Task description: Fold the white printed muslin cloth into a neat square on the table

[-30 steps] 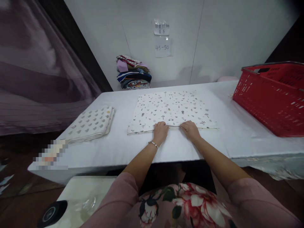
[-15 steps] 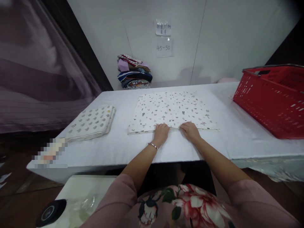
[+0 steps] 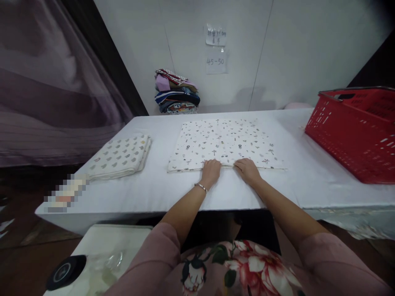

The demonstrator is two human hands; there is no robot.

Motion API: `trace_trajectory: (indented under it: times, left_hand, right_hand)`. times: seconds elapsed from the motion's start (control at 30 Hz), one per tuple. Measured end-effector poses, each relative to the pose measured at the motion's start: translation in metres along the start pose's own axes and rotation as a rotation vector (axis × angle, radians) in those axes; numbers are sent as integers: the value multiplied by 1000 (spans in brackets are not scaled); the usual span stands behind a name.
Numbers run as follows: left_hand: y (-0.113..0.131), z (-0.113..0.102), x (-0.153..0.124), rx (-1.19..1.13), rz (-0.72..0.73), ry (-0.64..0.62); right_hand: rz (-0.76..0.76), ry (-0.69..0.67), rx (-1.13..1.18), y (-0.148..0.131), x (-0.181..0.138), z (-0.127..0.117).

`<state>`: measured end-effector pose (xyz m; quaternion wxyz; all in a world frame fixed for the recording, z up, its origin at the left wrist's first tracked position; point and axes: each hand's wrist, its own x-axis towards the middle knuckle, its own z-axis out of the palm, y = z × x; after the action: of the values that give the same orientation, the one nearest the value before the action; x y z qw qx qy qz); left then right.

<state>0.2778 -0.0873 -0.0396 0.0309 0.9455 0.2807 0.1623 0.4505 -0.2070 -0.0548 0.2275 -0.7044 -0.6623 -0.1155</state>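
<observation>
A white cloth with small dark prints (image 3: 222, 139) lies flat in the middle of a table under a white cover (image 3: 154, 189). My left hand (image 3: 211, 172), with a bracelet on the wrist, and my right hand (image 3: 247, 169) rest side by side on the cloth's near edge. The fingers of both hands are curled down over that edge and pinch it. A second folded cloth with grey prints (image 3: 119, 157) lies to the left, apart from both hands.
A red plastic basket (image 3: 354, 131) stands at the table's right end. A stack of folded coloured fabrics (image 3: 176, 91) sits at the back by the wall, under two paper notes (image 3: 216, 49). A small white stand (image 3: 101, 255) with a black round object is near my left knee.
Both hands stay at the cloth's near edge. Only the camera view has shifted slightly.
</observation>
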Motion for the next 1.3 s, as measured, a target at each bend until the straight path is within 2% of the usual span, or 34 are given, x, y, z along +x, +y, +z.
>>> trace_trajectory:
  times: [0.5,0.8,0.93,1.07,1.3]
  left_hand:
    - [1,-4,2,-82,-69,-5]
    - [3,-9,2,-122,-97,-29]
    - [-2,-5,-3,-157,-56,22]
    - [-11,-5,-9,-170,-105,62]
    - [-26,-14,-17,-127,-93,58]
  right_hand:
    - [2,-35,24,4,-1,3]
    - [74,-34,0,-1,0,0]
    - [87,-29,-11,1,-1,1]
    - [103,-32,-21,1,-1,2]
    - [114,-37,-22,2,-2,4]
